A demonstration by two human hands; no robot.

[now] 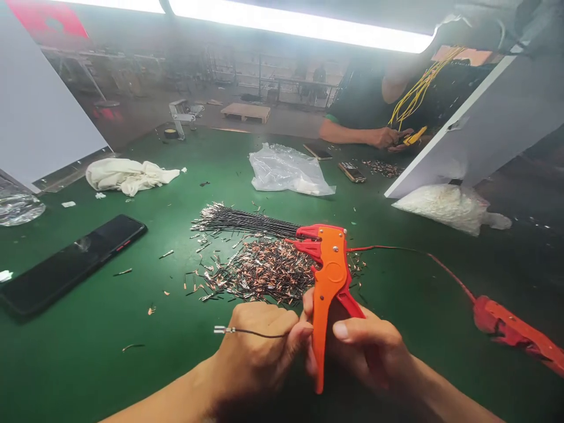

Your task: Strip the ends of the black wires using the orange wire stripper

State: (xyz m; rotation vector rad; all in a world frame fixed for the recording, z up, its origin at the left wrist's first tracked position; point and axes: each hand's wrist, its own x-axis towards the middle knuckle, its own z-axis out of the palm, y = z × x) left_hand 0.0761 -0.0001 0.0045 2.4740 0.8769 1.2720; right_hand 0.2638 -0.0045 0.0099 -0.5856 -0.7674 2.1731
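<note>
My left hand (259,346) is closed, pinching a short black wire (262,335) between thumb and finger. A silvery metal terminal (224,330) sits on the wire's left end. In my right hand (379,346) is an orange and red wire stripper (329,282), held upright by its handles, jaws pointing left. My two hands are close together, the left by the tool's handle. Beyond them lies a heap of short black and copper-coloured wire scraps (273,270). Behind the heap rests a bundle of black wires (259,220) with metal terminals at the left ends.
A black phone (70,264) lies at left, near a white cloth (130,175). A clear plastic bag (288,170) is at the back. On the right are another orange tool (520,329) with a red cord and a bag of white pieces (453,205). Across the table, a person (370,135) handles yellow wires.
</note>
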